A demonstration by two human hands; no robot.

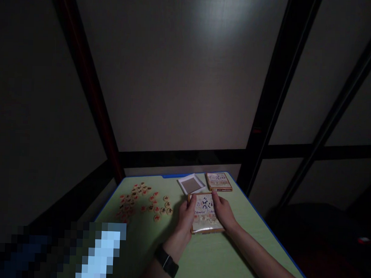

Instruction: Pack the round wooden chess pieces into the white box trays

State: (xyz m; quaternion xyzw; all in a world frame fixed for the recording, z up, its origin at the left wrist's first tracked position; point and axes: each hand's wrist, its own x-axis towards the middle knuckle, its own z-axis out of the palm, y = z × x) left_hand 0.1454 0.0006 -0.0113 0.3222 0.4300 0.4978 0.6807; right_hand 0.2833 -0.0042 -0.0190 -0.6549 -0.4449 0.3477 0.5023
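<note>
A flat printed box point(205, 212) with brush lettering lies on the green table point(218, 253). My left hand point(186, 218), with a dark watch on its wrist, grips the box's left edge. My right hand point(223, 211) grips its right edge. Both hands have their fingers curled round the box. Behind it lie a second printed box point(218, 181) and an empty white-rimmed tray point(191, 184).
Several round wooden game pieces point(140, 202) with red and black marks are scattered on the table's left half. The table has a blue edge point(262, 218). Dark frame posts point(92, 91) and grey wall panels stand behind it. A blurred patch covers the lower left corner.
</note>
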